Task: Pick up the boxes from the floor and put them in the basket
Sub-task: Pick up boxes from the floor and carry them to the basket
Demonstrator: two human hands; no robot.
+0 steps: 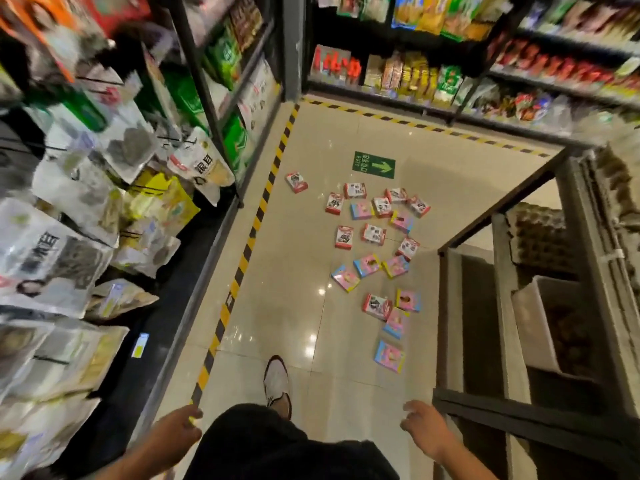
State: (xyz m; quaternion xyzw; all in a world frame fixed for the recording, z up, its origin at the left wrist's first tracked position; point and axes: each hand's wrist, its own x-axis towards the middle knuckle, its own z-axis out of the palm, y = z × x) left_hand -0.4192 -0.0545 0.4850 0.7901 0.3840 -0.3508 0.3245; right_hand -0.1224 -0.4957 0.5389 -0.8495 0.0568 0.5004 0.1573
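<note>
Several small flat boxes lie scattered on the pale tiled floor ahead of me, some red and white like one in the middle [373,234], others pink and blue like the nearest one [390,356]. One red box [296,182] lies apart near the striped tape. My left hand [180,426] hangs low at the bottom left, fingers loosely curled, holding nothing. My right hand [424,424] is at the bottom right with fingers spread and empty. Both hands are well short of the boxes. No basket shows in this view.
Shelves of bagged goods [86,220] line the left, snack shelves [433,77] close the far end, and a grey rack [519,323] with egg trays stands on the right. Yellow-black tape [249,237] edges the aisle. A green exit arrow [374,165] marks the floor. My shoe [276,382] steps forward.
</note>
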